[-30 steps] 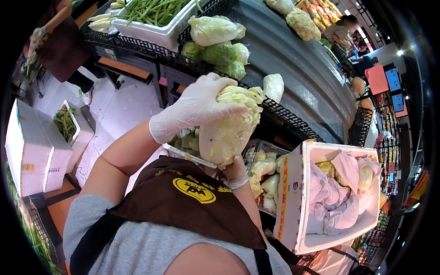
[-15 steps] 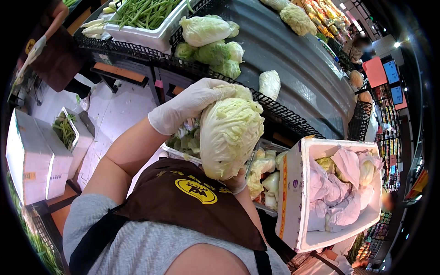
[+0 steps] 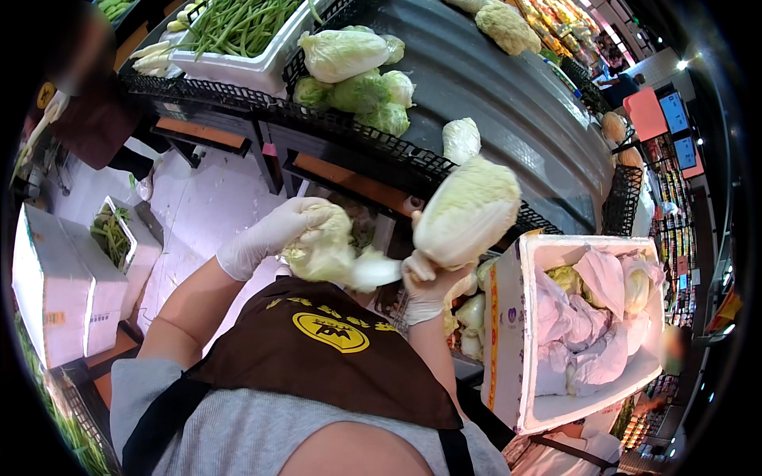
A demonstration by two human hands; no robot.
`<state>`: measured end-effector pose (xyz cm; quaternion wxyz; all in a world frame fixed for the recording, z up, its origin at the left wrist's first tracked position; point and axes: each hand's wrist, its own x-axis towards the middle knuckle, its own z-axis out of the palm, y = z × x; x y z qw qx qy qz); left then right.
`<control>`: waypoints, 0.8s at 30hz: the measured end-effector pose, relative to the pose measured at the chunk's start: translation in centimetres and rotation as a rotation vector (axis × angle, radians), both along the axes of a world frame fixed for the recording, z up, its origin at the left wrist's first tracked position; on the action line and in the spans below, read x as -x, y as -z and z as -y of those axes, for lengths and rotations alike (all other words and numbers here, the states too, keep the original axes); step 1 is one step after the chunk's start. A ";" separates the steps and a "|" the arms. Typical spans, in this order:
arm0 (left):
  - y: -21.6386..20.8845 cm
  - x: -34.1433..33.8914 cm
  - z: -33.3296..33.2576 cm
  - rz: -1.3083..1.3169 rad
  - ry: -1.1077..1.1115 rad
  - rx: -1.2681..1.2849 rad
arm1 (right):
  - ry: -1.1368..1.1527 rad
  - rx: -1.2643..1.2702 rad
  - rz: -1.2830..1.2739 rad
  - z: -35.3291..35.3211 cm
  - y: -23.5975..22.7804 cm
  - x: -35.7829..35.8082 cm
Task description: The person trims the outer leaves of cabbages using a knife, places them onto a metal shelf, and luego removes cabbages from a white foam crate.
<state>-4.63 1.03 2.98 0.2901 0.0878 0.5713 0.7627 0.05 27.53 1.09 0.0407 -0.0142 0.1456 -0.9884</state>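
Observation:
A pale napa cabbage [image 3: 468, 214] is tilted up in my right hand [image 3: 429, 282], whose gloved fingers wrap its stem end. Left of it, my gloved left hand [image 3: 294, 230] is closed on a loose cabbage leaf [image 3: 321, 258], crumpled and smeared by motion. The leaf's white stalk end reaches almost to my right hand; whether it touches cannot be made out. Both hands are above my brown apron, and the cabbage top is by the display's front edge.
Napa cabbages [image 3: 361, 91], a smaller one [image 3: 461, 141] and a cauliflower [image 3: 508, 28] lie on the grey display, edged with black mesh [image 3: 405, 151]. A foam box [image 3: 520, 341] of paper-wrapped cabbages stands right. Green beans [image 3: 238, 28] fill a white tray. Another person [image 3: 95, 127] stands at left.
The leaf has come away from the cabbage. My left hand has moved left and down with it, while my right hand has carried the cabbage right and up.

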 end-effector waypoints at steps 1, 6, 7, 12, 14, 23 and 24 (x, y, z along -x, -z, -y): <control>1.5 -0.1 0.3 0.030 -0.098 0.129 | -0.006 0.092 -0.061 -0.6 -0.3 0.4; 5.6 2.1 -1.0 0.023 -0.079 0.147 | 0.070 -0.274 -0.037 -3.7 -1.9 0.8; 7.2 2.9 -1.9 -0.049 -0.102 0.121 | 0.062 -0.333 -0.037 -3.8 -1.9 0.8; 10.9 6.6 -5.1 -0.416 -0.176 0.462 | 0.074 -0.361 -0.002 -3.3 0.4 -0.7; 9.0 7.0 -6.4 -0.638 -0.274 0.812 | 0.106 -0.542 0.065 -2.7 0.6 -1.3; 2.0 0.0 -8.5 0.030 -0.248 -0.490 | 0.162 -1.181 0.213 3.7 -2.8 -0.8; 2.2 0.2 -7.9 0.073 -0.294 -0.550 | 0.168 -1.176 0.244 4.3 -3.4 -0.7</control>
